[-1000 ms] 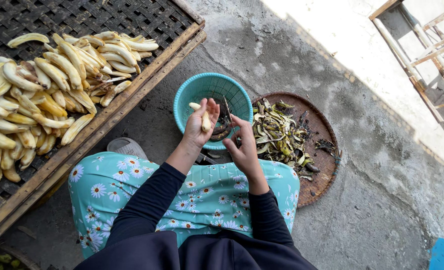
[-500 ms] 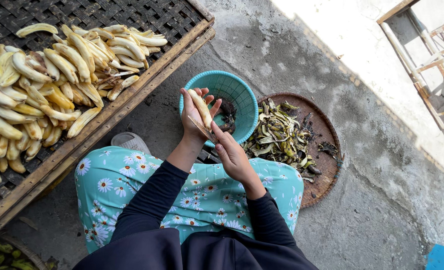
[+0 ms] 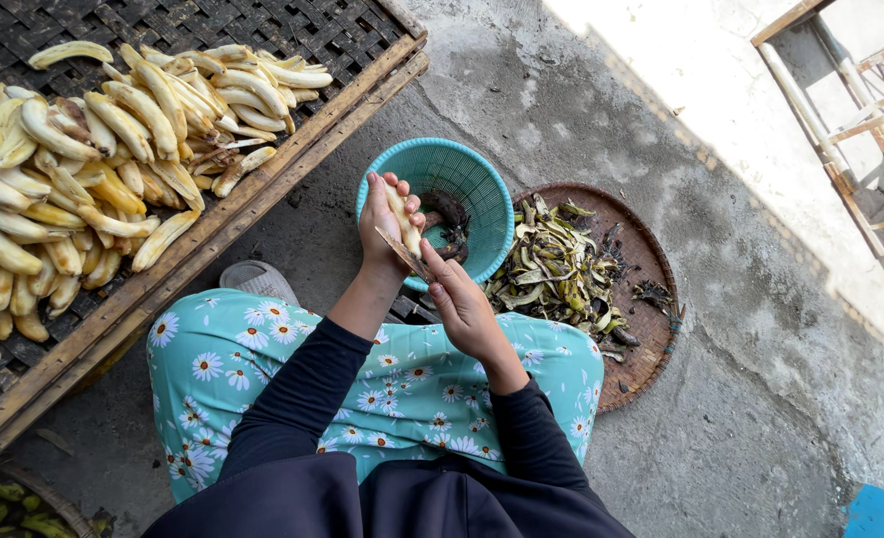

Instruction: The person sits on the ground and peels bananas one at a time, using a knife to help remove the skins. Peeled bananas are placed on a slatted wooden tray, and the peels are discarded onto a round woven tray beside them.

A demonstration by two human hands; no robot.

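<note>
While over teal basket point(image 3: 482, 184), hands point(image 3: 387, 224) around banana point(image 3: 400, 214).

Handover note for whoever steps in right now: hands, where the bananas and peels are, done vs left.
Left hand: closed around a peeled banana, held over the teal basket.
Right hand: fingers at the banana's lower end, on what looks like a thin blade; too small to be sure.
Teal basket: a few dark unpeeled pieces inside.
Round woven tray, right of the basket: pile of peels.
Slatted rack, to the left: heap of peeled bananas.
Done: the large peeled heap on the rack.
Left: the banana in hand and the pieces in the basket.
</note>
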